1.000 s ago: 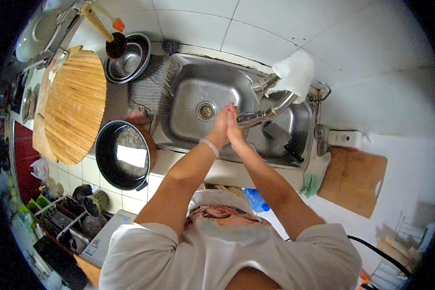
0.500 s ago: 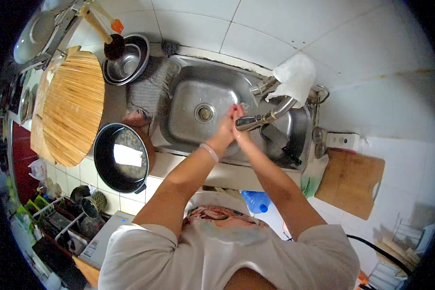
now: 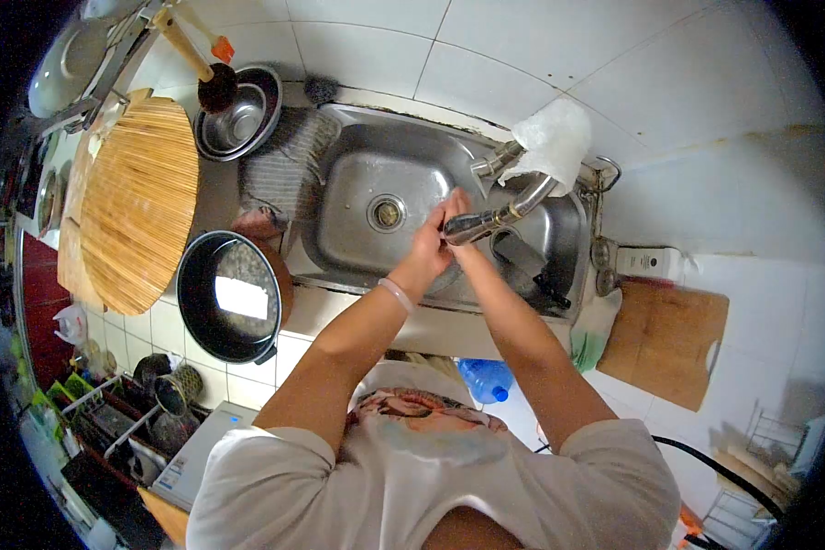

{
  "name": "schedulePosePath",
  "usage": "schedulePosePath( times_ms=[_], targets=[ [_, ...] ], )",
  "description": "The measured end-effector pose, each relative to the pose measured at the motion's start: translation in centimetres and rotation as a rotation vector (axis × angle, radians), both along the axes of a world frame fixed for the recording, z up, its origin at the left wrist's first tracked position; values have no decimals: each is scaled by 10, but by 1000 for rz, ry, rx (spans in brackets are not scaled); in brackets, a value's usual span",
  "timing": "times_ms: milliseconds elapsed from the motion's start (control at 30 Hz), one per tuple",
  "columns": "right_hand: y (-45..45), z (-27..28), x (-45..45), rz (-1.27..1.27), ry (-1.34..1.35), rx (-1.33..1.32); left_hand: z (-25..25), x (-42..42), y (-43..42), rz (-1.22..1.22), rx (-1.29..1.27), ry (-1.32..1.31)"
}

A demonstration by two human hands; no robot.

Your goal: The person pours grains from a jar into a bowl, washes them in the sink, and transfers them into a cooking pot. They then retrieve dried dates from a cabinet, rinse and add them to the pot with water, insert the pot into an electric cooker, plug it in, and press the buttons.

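Both of my hands are together under the spout of the metal faucet [image 3: 472, 226], over the right part of the steel sink basin [image 3: 353, 174]. My left hand [image 3: 431, 240], with a pale bracelet [image 3: 396, 294] on the wrist, presses against my right hand and seems to wrap round its palm. The spout partly covers my right hand [image 3: 459, 203]; its fingers look stretched out towards the back of the sink. No object shows between the hands. A drain strainer [image 3: 387, 213] lies to their left in the basin.
A dark-handled knife or cleaver [image 3: 532, 270] lies in the smaller right basin. Left of the sink are a striped cloth [image 3: 280, 165], metal bowls [image 3: 238, 124], a black pot [image 3: 234, 316] holding liquid, and a round slatted mat [image 3: 142, 206]. A wooden cutting board [image 3: 665, 344] leans at right.
My hands have shifted against each other under the spout. The left has come slightly nearer my body and curls more round the right. Surrounding items look unchanged.
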State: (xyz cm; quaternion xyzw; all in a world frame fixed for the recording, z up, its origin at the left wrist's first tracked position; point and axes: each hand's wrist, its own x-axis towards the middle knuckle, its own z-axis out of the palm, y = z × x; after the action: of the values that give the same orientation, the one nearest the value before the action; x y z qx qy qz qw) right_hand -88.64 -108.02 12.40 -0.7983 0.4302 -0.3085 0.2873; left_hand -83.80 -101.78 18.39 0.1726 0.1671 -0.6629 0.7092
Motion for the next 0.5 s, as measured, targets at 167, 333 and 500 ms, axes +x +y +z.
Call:
schedulePosePath(
  times_ms=[167, 333, 500],
  targets=[
    [18, 45, -4, 105, 276, -109, -41, 3, -10, 120, -335, 350],
    [-4, 13, -8, 19, 82, -86, -25, -1, -16, 99, 30, -15],
    [-30, -17, -23, -57, -688, 1258, -44, 36, -3, -141, 238, 14]
  ],
)
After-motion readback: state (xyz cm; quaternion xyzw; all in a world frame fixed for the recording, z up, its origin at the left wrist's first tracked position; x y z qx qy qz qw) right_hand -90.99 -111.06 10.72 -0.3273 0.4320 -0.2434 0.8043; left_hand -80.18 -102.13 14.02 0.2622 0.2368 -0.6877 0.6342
